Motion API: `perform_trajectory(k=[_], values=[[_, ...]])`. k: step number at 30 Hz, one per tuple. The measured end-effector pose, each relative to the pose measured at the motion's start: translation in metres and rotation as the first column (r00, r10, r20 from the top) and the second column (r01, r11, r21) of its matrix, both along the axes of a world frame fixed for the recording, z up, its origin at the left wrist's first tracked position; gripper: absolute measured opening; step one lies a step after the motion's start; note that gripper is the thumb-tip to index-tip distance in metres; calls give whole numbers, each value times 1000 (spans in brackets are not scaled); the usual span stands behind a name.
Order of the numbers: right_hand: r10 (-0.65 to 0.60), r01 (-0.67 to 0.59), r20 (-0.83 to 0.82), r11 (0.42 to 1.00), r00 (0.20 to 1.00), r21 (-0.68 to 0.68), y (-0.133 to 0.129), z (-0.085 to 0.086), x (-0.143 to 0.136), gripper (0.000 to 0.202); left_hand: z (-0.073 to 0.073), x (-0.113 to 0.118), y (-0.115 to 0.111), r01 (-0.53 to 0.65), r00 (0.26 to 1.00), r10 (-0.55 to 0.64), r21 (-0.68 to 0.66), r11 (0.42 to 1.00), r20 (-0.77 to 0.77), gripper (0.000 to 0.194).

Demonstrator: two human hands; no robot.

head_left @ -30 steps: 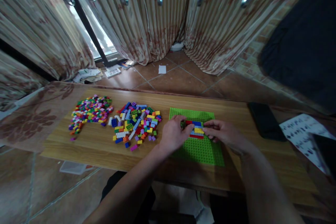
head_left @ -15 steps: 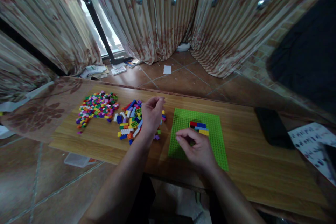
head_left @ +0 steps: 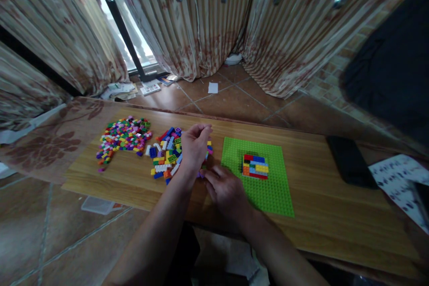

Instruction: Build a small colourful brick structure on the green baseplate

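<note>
My left hand is over the right part of a pile of larger bricks, its fingers pinched together; anything between them is too small to make out. My right hand reaches to the lower right edge of that pile, with its fingertips by a small purple brick. Whether it grips that brick is unclear. On the green baseplate sits a low block of joined bricks in red, blue, yellow, orange and light blue.
Many small mixed bricks lie at the left of the wooden table. A black flat object and a printed sheet are at the right. A clear plastic box is on the floor.
My right hand has moved left from the baseplate to the edge of the brick pile, uncovering the joined bricks. My left hand has barely moved.
</note>
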State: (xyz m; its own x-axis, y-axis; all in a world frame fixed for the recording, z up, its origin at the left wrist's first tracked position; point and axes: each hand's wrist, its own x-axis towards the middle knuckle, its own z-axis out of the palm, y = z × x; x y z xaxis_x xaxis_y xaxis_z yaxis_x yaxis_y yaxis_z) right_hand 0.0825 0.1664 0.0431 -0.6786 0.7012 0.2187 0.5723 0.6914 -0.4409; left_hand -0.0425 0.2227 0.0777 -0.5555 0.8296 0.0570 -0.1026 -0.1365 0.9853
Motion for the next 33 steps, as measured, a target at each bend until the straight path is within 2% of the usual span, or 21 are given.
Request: perform_trajectory(k=[4, 10, 15, 22, 27, 33], values=[[-26, 24, 62, 999, 998, 33, -2, 0, -3, 25, -4, 1, 2, 0, 1000, -1, 6, 1000, 18, 11], [-25, 24, 25, 1000, 999, 3, 1, -3, -6, 18, -7, 3, 5, 3, 1000, -4, -21, 1000, -3, 12], [-2, -1, -65, 999, 998, -35, 2, -3, -6, 12, -9, 1, 5, 10, 1000, -11, -48, 999, -26, 14], [-51, 18, -288, 993, 956, -115, 0, 0, -1, 15, -9, 0, 5, 9, 1000, -9, -25, 1000, -18, 14], [-122, 93, -332, 990, 936, -103, 8, 7, 13, 16, -9, 3, 4, 65, 998, -66, -30, 997, -15, 13], [-343, 302, -326, 938, 881, -170, 21, 27, 55, 14, -6, 9, -1, 218, 973, -222, -63, 974, -64, 13]])
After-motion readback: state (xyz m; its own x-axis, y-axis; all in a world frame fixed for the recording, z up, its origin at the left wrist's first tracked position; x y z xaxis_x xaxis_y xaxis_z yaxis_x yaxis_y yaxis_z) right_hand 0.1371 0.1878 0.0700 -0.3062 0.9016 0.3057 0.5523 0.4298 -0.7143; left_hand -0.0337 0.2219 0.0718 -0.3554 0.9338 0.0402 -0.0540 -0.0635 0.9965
